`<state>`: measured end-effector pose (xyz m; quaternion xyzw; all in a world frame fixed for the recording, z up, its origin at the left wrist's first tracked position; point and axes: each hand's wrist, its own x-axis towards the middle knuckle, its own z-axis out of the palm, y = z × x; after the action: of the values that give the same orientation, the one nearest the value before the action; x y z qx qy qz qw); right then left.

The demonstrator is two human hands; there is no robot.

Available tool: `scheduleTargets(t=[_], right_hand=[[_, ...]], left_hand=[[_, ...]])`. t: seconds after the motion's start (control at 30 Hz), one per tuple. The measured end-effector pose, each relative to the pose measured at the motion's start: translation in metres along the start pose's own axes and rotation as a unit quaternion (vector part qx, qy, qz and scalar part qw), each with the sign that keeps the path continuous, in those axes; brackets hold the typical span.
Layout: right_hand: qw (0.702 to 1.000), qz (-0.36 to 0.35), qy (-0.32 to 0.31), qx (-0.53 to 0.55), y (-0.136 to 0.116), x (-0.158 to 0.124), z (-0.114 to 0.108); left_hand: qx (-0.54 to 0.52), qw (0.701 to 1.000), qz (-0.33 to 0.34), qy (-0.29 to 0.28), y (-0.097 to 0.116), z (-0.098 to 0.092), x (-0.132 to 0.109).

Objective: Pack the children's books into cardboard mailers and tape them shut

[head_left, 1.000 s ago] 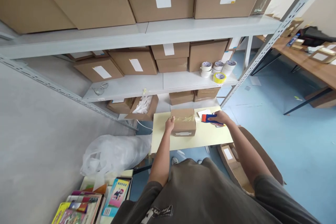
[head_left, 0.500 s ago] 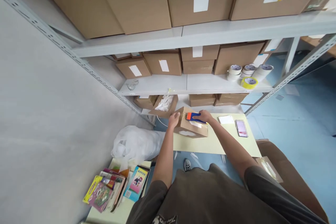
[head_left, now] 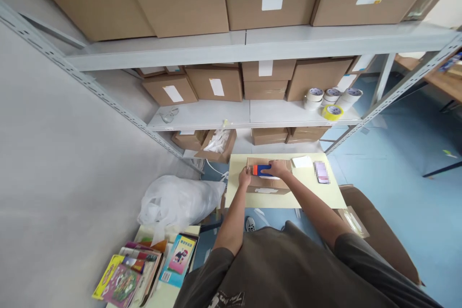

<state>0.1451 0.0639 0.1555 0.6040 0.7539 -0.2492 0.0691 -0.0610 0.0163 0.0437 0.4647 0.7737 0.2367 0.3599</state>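
Observation:
A brown cardboard box (head_left: 252,184) with white labels sits on the cream tabletop (head_left: 317,193) in front of me. My left hand (head_left: 244,176) is closed at the box's left end, its fingers against the upper edge. What lies under those fingers is too small to make out. In my right hand (head_left: 277,169) is a blue tape dispenser (head_left: 262,170) with an orange end, held over the top of the box. Its orange end points left, close to my left hand. The palm covers the dispenser's right part.
Tape rolls (head_left: 332,112) stand on the middle shelf (head_left: 212,118) among cartons. An open box (head_left: 228,147) of white items sits lower left. A phone (head_left: 321,172) and white paper (head_left: 302,161) lie right. Left are a plastic bag (head_left: 176,202) and books (head_left: 180,255).
The box has turned to lie straighter along the table. My left hand sits slightly lower at its end, and the dispenser has moved a little left and down. The whole view has shifted.

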Motion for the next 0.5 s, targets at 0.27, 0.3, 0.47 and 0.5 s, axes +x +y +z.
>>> scheduleTargets(t=[0.27,0.3,0.47,0.5], right_hand=[[0.999,0.047,0.0,0.022,0.091,-0.043,-0.002],[0.998,0.053,0.005,0.026,0.109,-0.048,-0.006],[0.991,0.129,0.021,0.036,0.234,-0.097,-0.027],[0.989,0.143,0.029,0.034,0.26,-0.11,-0.029]], left_hand=[[-0.019,0.999,0.002,-0.05,0.027,0.091,-0.032],[-0.012,0.999,0.002,-0.049,0.029,0.096,-0.033],[0.014,0.999,0.01,-0.033,0.032,0.103,-0.031],[0.012,0.999,0.012,-0.03,0.032,0.103,-0.03]])
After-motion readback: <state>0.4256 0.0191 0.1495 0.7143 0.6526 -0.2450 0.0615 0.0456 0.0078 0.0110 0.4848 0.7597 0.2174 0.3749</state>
